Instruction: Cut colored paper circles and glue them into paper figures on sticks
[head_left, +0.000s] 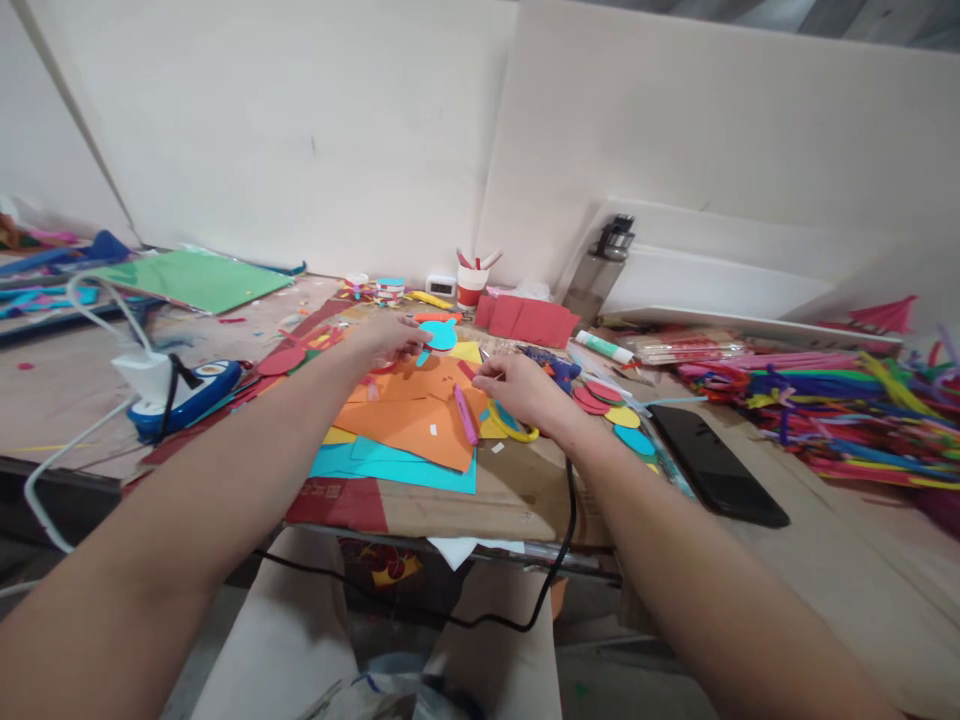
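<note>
My left hand (394, 340) pinches a light-blue paper cutout (439, 337), a round body with small tabs sticking out, held above the orange paper. To its right, my right hand (519, 385) has thumb and finger pressed together; whatever they hold is too small to tell. A small red paper strip (466, 370) shows just left of those fingertips. Beneath the right hand lies a yellow loop (517, 432), perhaps a scissor handle. A pink pen-like tool (465, 415) rests on the orange paper sheets (405, 420), with blue sheets (420, 470) under them.
Paper discs (634, 440) and a black phone (712, 465) lie right, beside many pipe cleaners (862, 400). Behind stand a glue stick (604, 347), red cards (529, 320) and a paper cup (471, 287). A blue power strip (184, 400) sits left; a black cable (566, 530) hangs in front.
</note>
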